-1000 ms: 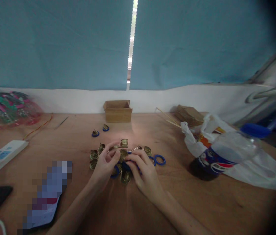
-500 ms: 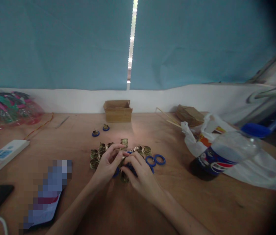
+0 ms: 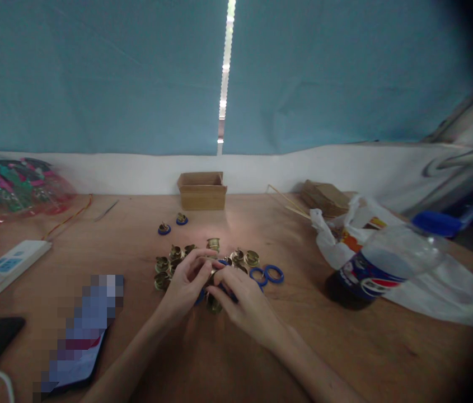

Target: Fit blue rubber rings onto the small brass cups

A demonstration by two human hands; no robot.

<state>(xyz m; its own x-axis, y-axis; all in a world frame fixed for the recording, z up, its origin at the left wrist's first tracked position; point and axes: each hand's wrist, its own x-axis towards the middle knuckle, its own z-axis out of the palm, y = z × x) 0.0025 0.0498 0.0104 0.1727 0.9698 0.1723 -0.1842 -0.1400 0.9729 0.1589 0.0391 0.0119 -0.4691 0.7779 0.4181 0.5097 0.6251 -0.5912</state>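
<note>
My left hand (image 3: 187, 284) and my right hand (image 3: 244, 302) meet over the middle of the table. Their fingers are closed around a small brass-coloured metal part (image 3: 211, 278), mostly hidden by the fingertips. Around them lie several round brass-coloured metal pieces, among them one at the left (image 3: 161, 281) and another at the right (image 3: 252, 258). Blue rings (image 3: 274, 274) lie just right of my right hand, and more blue shows beneath the fingers. Farther back stand two brass-coloured pieces (image 3: 164, 228) with blue rings around their bases.
An open cardboard box (image 3: 203, 197) stands at the back wall. On the right, a cola bottle (image 3: 377, 274) leans on a white plastic bag (image 3: 446, 296). To the left are a phone (image 3: 80, 336), a power strip (image 3: 7, 268) and pink-and-green items in clear plastic (image 3: 18, 187).
Both hands stay in nearly the same place. My right hand and its fingers have shifted slightly around the held part; the surrounding pieces look unmoved.
</note>
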